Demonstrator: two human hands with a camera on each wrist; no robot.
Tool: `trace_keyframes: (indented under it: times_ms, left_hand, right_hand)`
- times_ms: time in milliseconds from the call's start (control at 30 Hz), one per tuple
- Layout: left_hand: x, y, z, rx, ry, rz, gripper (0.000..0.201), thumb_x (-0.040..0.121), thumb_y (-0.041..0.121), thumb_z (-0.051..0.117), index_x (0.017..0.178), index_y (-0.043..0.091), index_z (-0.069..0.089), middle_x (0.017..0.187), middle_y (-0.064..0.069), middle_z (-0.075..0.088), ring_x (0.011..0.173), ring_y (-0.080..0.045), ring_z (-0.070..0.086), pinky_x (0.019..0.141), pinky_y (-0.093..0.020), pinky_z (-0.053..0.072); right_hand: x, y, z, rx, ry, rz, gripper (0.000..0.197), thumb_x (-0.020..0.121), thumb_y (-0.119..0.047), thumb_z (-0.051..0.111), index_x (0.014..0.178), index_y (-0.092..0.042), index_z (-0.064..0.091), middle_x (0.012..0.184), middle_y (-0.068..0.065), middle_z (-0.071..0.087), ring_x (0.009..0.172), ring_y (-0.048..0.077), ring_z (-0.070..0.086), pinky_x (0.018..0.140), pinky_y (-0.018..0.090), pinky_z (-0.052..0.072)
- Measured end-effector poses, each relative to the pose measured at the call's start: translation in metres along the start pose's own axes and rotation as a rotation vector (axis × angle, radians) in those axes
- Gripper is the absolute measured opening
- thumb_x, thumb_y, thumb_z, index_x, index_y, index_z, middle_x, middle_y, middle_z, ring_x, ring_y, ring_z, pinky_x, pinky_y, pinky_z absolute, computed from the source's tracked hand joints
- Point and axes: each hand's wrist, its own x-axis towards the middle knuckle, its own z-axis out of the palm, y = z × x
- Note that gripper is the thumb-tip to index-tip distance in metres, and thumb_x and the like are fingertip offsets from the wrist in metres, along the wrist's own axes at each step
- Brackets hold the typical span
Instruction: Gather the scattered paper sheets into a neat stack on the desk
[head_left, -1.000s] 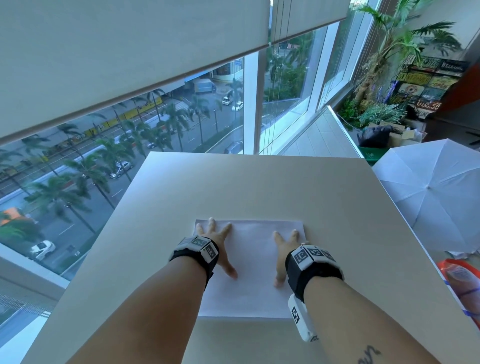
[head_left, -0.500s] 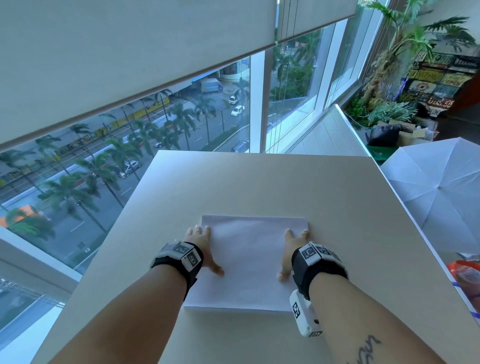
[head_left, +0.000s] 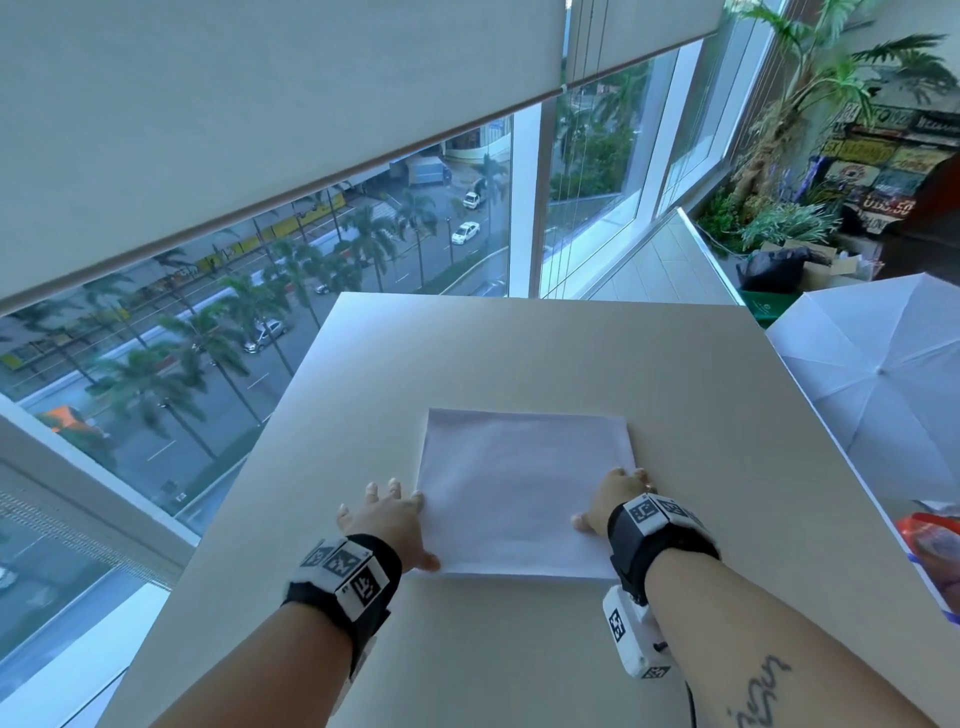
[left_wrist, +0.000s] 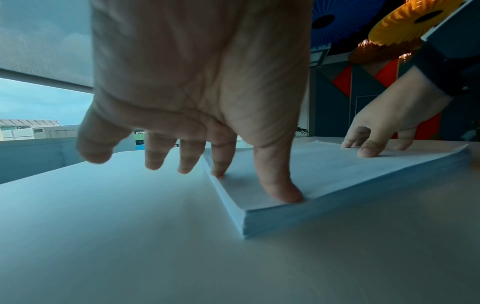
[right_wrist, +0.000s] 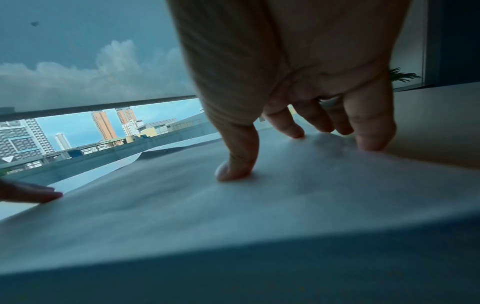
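A squared-up stack of white paper sheets (head_left: 524, 488) lies flat in the middle of the beige desk (head_left: 519, 353). My left hand (head_left: 387, 512) sits at the stack's left edge. In the left wrist view its thumb (left_wrist: 280, 185) and index finger press on the near-left corner of the stack (left_wrist: 337, 174), and the other fingers hover over the desk. My right hand (head_left: 615, 499) rests on the stack's right edge. In the right wrist view its thumb (right_wrist: 233, 168) presses on the top sheet (right_wrist: 182, 205) and the fingers reach the edge. Neither hand grips anything.
A white open umbrella (head_left: 883, 389) stands just past the desk's right edge, with an orange-red packet (head_left: 932, 545) below it. A large window (head_left: 208, 338) runs along the left and far sides. Potted plants (head_left: 779, 223) and boxes fill the far right corner.
Both hands have slid outward from the top of the stack to its left and right edges. The stack itself stays in place.
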Motion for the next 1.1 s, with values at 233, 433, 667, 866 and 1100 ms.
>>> trace_keyframes:
  times_ms: [233, 433, 667, 866, 1100]
  left_hand:
    - [-0.01, -0.001, 0.007, -0.018, 0.07, 0.011, 0.066, 0.077, 0.054, 0.06, 0.134, 0.024, 0.044, 0.136, -0.002, 0.043, 0.131, -0.025, 0.038, 0.107, -0.046, 0.037]
    - [-0.019, -0.006, 0.017, -0.061, 0.079, -0.007, 0.053, 0.082, 0.049, 0.054, 0.129, 0.026, 0.047, 0.133, -0.002, 0.045, 0.128, -0.026, 0.038, 0.104, -0.043, 0.04]
    - [-0.037, -0.022, 0.025, -0.126, 0.033, 0.014, 0.037, 0.078, 0.02, 0.047, 0.114, 0.021, 0.058, 0.122, -0.004, 0.05, 0.114, -0.026, 0.052, 0.099, -0.041, 0.045]
    - [-0.053, -0.042, 0.041, -0.211, 0.06, 0.015, 0.041, 0.081, 0.016, 0.053, 0.122, 0.017, 0.055, 0.13, -0.005, 0.049, 0.12, -0.021, 0.052, 0.098, -0.025, 0.04]
    - [-0.08, -0.066, 0.067, -0.319, 0.144, 0.016, 0.067, 0.08, 0.03, 0.064, 0.14, 0.018, 0.038, 0.15, -0.004, 0.032, 0.136, -0.019, 0.038, 0.11, -0.024, 0.029]
  right_hand:
    - [-0.021, 0.025, 0.015, 0.103, 0.033, -0.014, 0.073, 0.082, -0.043, 0.059, 0.138, -0.004, 0.033, 0.143, 0.017, 0.038, 0.128, 0.033, 0.044, 0.102, 0.037, 0.041]
    - [-0.036, 0.051, 0.017, 0.049, 0.027, -0.039, 0.047, 0.082, -0.036, 0.057, 0.12, -0.008, 0.055, 0.131, 0.01, 0.05, 0.112, 0.029, 0.057, 0.087, 0.03, 0.048]
    - [-0.045, 0.08, 0.025, 0.152, -0.007, -0.081, 0.041, 0.079, -0.035, 0.059, 0.107, -0.005, 0.061, 0.119, 0.011, 0.058, 0.096, 0.029, 0.06, 0.071, 0.026, 0.04]
    - [-0.055, 0.113, 0.026, 0.077, -0.072, -0.155, 0.056, 0.086, -0.042, 0.053, 0.132, -0.01, 0.048, 0.149, 0.011, 0.034, 0.133, 0.026, 0.04, 0.106, 0.032, 0.036]
    - [-0.08, 0.141, 0.048, 0.091, -0.053, -0.223, 0.069, 0.089, -0.035, 0.054, 0.147, -0.012, 0.025, 0.16, 0.005, 0.006, 0.146, 0.022, 0.017, 0.118, 0.029, 0.019]
